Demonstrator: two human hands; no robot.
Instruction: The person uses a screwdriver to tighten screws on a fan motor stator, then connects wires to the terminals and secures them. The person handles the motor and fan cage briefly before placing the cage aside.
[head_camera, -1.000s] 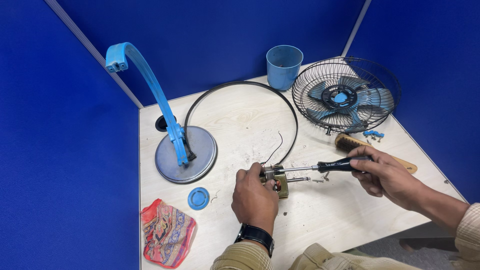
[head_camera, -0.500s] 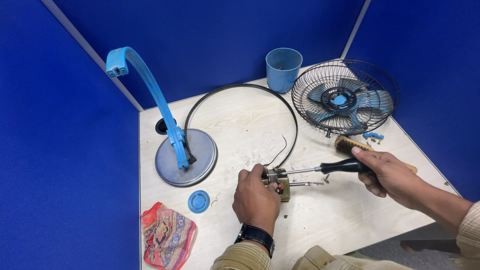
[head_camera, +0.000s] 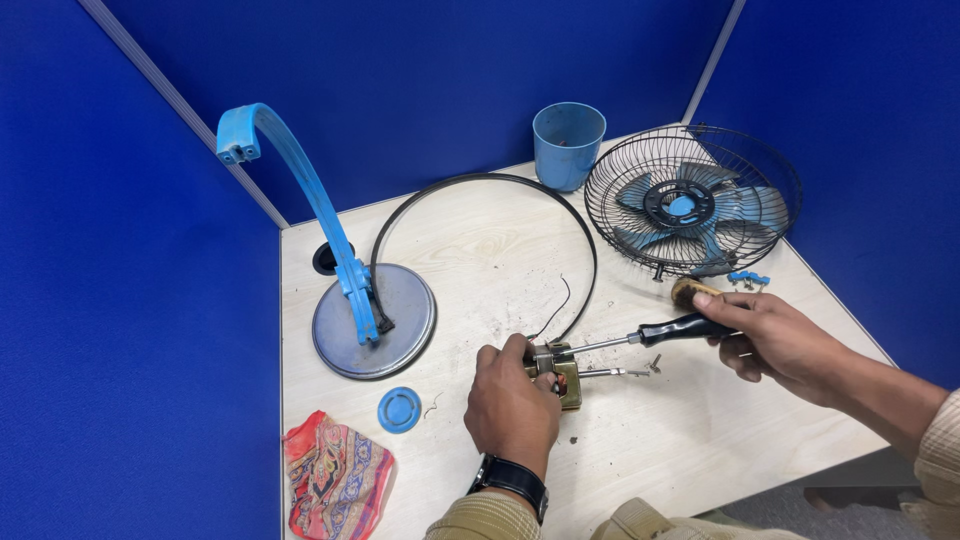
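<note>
Blue partition walls close in a pale wooden desk (head_camera: 480, 250), and I am looking down on it from the head camera. My left hand (head_camera: 512, 405) is clenched over a small brass-coloured motor part (head_camera: 566, 380) near the front of the desk, pinning it flat. My right hand (head_camera: 775, 335) grips the black handle of a screwdriver (head_camera: 640, 336), whose shaft lies nearly level with its tip at the part. Against half a second ago the right hand sits much as it was and the left has barely shifted, so I judge the tip stays engaged on the fastener. Loose screws (head_camera: 655, 365) lie just beside the shaft. Further off stand a fan guard with blue blades (head_camera: 692, 205), a blue cup (head_camera: 568, 145), a black ring (head_camera: 480, 180) and the blue fan stand (head_camera: 350, 290).
</note>
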